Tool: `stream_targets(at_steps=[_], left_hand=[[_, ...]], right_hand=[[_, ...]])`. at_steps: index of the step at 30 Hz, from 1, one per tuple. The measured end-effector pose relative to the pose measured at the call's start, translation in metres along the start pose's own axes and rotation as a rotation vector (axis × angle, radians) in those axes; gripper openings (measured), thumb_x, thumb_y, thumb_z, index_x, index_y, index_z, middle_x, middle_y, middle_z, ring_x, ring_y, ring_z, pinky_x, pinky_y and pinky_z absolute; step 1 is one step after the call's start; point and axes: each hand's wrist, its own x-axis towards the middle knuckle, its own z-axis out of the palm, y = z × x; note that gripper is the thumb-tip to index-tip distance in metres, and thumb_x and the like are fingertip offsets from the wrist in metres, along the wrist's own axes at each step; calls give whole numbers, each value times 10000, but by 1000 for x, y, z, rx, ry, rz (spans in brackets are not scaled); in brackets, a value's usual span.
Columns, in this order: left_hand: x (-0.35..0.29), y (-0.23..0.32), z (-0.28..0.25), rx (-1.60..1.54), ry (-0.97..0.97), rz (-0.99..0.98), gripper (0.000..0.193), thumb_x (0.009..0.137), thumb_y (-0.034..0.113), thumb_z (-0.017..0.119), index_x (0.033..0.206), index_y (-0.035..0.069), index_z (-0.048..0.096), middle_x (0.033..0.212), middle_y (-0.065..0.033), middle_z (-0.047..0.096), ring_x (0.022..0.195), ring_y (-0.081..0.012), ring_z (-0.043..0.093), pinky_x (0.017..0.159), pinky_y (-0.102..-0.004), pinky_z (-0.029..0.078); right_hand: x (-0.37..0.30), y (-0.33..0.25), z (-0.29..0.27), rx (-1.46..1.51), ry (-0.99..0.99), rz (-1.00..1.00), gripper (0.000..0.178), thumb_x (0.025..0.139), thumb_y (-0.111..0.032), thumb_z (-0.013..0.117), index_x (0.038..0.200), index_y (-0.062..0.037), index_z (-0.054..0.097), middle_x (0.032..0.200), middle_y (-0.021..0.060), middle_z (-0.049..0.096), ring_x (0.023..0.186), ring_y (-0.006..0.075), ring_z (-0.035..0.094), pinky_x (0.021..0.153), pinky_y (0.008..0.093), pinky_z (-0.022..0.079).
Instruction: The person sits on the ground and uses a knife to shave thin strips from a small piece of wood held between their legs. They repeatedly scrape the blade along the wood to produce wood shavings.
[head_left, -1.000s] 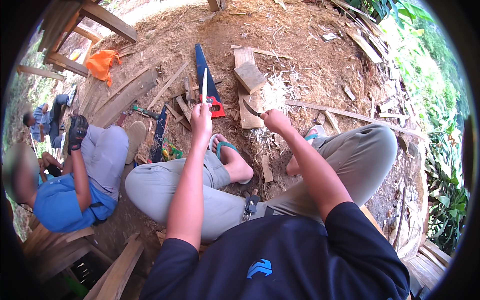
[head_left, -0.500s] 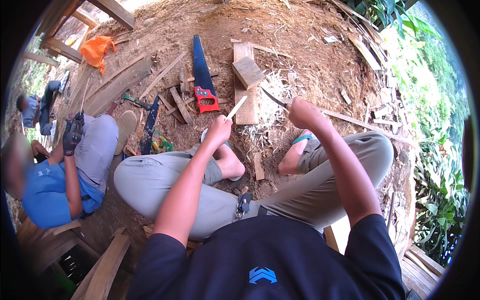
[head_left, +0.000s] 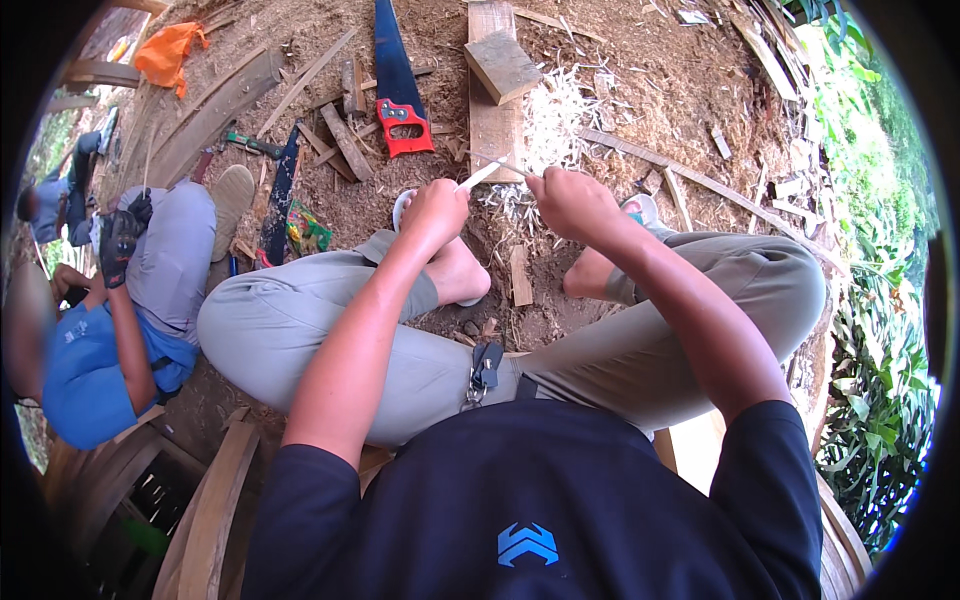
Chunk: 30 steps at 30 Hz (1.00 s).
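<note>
My left hand [head_left: 437,214] is closed round a thin pale wooden stick [head_left: 482,175], whose free end points up and to the right. My right hand [head_left: 574,205] grips a knife [head_left: 517,170] by its handle, hidden in the fist. Its narrow dark blade reaches left and meets or crosses the stick's tip; whether they touch I cannot tell. Both hands are between my knees, just nearer than a flat plank [head_left: 494,135]. A short wood block [head_left: 503,68] lies across that plank. Pale shavings [head_left: 562,118] are heaped at the plank's right side.
Left of the plank lies a handsaw [head_left: 404,118] with a red handle. Farther left are a second dark blade [head_left: 279,205], a green-handled tool [head_left: 254,146] and wood scraps. A co-worker in a blue shirt [head_left: 95,370] sits at far left. An orange bag [head_left: 168,56] lies behind.
My right hand has moved left, bringing the knife blade to the stick. The stick now tilts lower to the right. The whole view has shifted slightly, with ground objects higher in the picture.
</note>
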Motion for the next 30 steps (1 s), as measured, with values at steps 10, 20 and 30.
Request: stream_targets(at_steps=[10, 20, 30], left_hand=[[-3, 8, 10, -13, 71, 137, 312, 922, 215, 504, 861, -37, 678, 886, -288, 657, 883, -451, 638, 845, -509, 474], [-9, 6, 17, 36, 165, 147, 256, 917, 206, 529, 898, -15, 659, 848, -276, 656, 851, -447, 637, 791, -523, 489], [-8, 21, 11, -7, -33, 133, 307, 926, 254, 495, 911, -15, 642, 891, -274, 655, 888, -451, 625, 867, -515, 433]], right_hand=[[-14, -17, 13, -226, -51, -111, 305, 993, -227, 430, 907, 1, 613, 792, 162, 699, 740, 276, 711, 607, 364, 567], [-15, -34, 29, -372, -27, -17, 327, 1019, -258, 395, 916, -6, 575, 790, 159, 705, 721, 274, 717, 601, 377, 580], [25, -12, 24, -453, -211, 51, 157, 886, -133, 585, 941, -55, 710, 907, 106, 730, 871, 220, 719, 586, 356, 583]])
